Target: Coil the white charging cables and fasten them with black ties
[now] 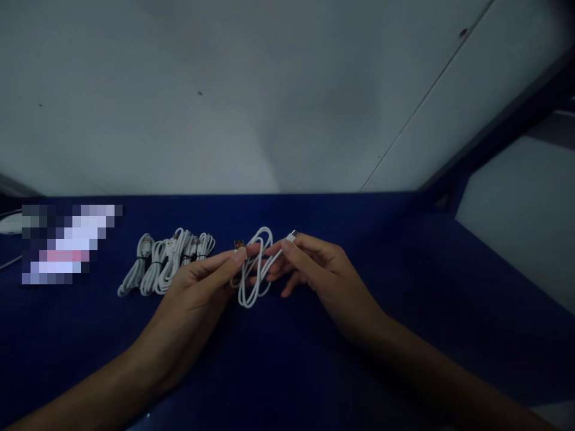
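Observation:
A white USB cable (255, 281) hangs in loose loops between my two hands, above the blue table. My left hand (202, 281) pinches its USB plug end, the metal tip pointing away from me. Between thumb and forefinger, my right hand (321, 266) grips the other connector, a smaller plug with a white housing. The remaining fingers of the right hand are partly curled beneath the cable. Left of the looped cable, several bundled white cables (155, 266) lie side by side on the table, some bound with dark ties. My left hand partly covers the nearest bundles.
A pixelated bright slab (74, 245) lies at the left of the blue table (278, 383), beside a white object (15, 223) at the frame's edge. A pale panel (224, 120) rises along the table's far edge. A dark blue frame post (494, 131) stands at the right.

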`<control>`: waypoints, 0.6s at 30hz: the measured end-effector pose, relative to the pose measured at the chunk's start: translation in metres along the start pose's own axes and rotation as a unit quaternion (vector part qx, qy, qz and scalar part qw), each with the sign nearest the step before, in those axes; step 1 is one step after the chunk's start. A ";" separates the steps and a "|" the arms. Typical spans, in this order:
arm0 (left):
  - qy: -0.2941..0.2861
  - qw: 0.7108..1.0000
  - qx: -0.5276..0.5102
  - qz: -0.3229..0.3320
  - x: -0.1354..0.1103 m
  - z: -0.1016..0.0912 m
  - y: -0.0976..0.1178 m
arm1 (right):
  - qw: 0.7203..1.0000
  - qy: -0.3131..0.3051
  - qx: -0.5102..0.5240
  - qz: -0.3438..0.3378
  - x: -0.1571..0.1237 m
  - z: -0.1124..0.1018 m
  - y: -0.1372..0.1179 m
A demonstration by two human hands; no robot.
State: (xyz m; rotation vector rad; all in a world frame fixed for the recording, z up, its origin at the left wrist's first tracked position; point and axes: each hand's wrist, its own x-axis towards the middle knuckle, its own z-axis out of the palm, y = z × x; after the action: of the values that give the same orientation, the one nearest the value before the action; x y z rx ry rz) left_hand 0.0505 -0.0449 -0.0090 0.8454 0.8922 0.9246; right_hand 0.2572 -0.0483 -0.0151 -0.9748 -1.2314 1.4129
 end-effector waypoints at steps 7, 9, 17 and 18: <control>0.032 0.999 -0.022 -0.020 -0.001 0.002 0.003 | 1.000 -0.007 0.006 0.030 0.000 0.000 0.000; 0.034 0.999 -0.026 -0.022 -0.002 0.003 0.003 | 0.999 -0.004 -0.003 0.048 0.000 0.000 0.000; -0.002 1.000 -0.013 -0.013 0.000 0.001 0.000 | 0.995 -0.061 0.038 0.071 0.000 -0.001 0.002; 0.001 1.000 -0.008 -0.015 0.000 0.000 0.000 | 0.995 -0.059 0.037 0.069 0.000 -0.001 0.001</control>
State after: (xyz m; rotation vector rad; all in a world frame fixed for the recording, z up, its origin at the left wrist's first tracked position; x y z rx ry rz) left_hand 0.0502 -0.0454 -0.0094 0.8160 0.8958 0.9049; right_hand 0.2583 -0.0483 -0.0168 -0.9514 -1.2066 1.6332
